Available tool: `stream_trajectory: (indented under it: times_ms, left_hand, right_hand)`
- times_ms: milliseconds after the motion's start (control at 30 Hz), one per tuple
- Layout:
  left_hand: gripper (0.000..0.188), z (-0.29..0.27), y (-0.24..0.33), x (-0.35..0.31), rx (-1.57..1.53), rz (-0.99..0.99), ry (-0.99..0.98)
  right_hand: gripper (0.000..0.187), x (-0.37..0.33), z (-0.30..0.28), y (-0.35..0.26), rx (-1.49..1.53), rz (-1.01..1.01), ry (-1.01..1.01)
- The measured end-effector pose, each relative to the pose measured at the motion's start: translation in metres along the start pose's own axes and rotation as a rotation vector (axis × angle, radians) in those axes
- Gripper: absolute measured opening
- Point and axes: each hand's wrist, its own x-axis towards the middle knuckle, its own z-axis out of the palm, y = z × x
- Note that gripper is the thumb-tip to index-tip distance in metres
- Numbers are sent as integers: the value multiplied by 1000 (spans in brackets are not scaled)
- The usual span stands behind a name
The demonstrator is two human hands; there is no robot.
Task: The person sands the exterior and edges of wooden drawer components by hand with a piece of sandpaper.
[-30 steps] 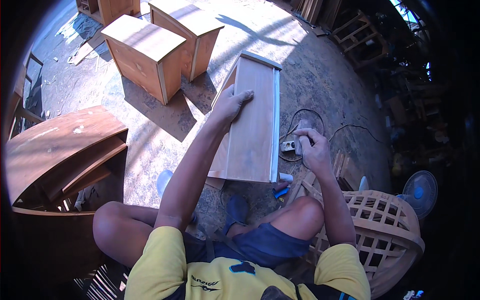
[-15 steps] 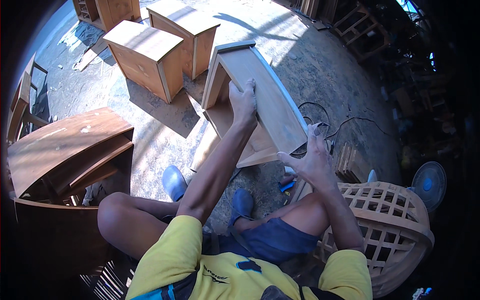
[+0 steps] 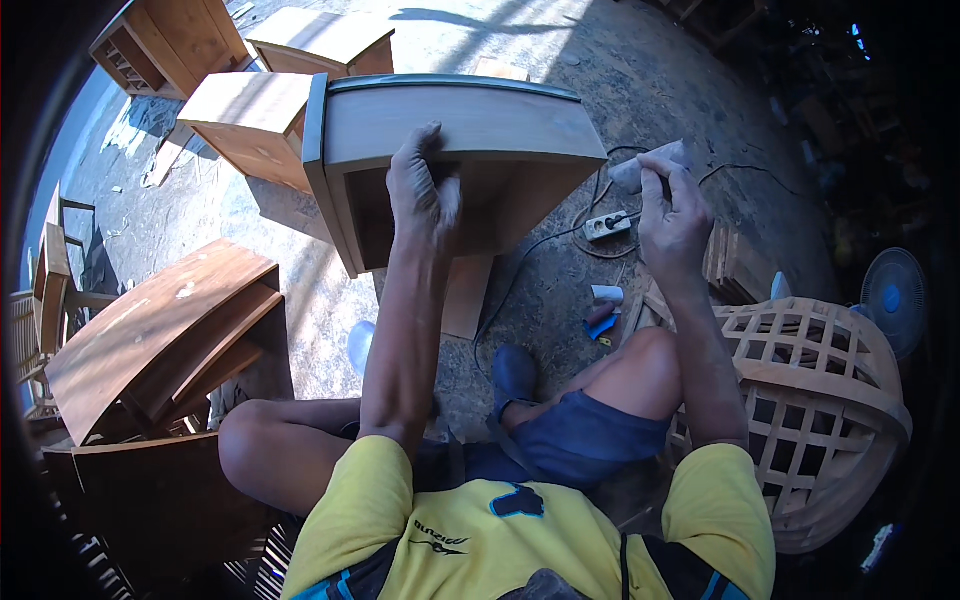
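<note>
The left hand [image 3: 424,190] grips a pale brown, open-fronted wooden box [image 3: 450,125] by the near edge of its upper panel, with the wrist in front of the opening. The right hand [image 3: 675,215], apart from the box, pinches a folded, pale grey thin sheet [image 3: 628,178] between thumb and fingers. The box sits tilted before the person, in front of the squat orange-brown wooden cabinet [image 3: 245,105]; whether its far side rests on anything is hidden. A white plastic socket block [image 3: 607,226] lies on the grey, dusty floor [image 3: 560,300] below the sheet.

The box looks stiff and moderately heavy, likely to swing if held at one point; the panel edge gives a sound hold, and the raised grey-edged end frame [image 3: 316,120] a second one. Bare, dusty wood should slip little, though corners may dent. The sheet seems light and flexible, best taken along its fold.
</note>
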Motion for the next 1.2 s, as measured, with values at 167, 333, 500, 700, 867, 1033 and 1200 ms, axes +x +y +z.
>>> stream_trajectory:
  times_ms: [167, 333, 500, 700, 867, 1033, 1200]
  left_hand:
    - [29, 1, -25, -11, -226, 118, 0]
    - [56, -1, -62, -18, -325, 103, 22]
    - [42, -13, -87, -18, -385, 65, 35]
    - [56, -31, -94, -46, -225, 82, 42]
    - [60, -43, -80, -63, -179, -124, -55]
    - [46, -2, -18, -147, 719, -352, -507]
    - [89, -17, 1, -51, 2277, 947, -580]
  right_hand:
    - [35, -18, -25, -8, 67, 219, 5]
    - [43, -54, -44, -7, 148, 428, -110]
    - [32, -102, -25, 4, 272, 627, -279]
    - [19, -157, 48, 6, 279, 817, -257]
    - [27, -165, 185, 25, -32, 381, -231]
    - [29, -210, 256, 91, 10, 505, -367]
    - [30, -206, 305, 78, 124, 512, -436]
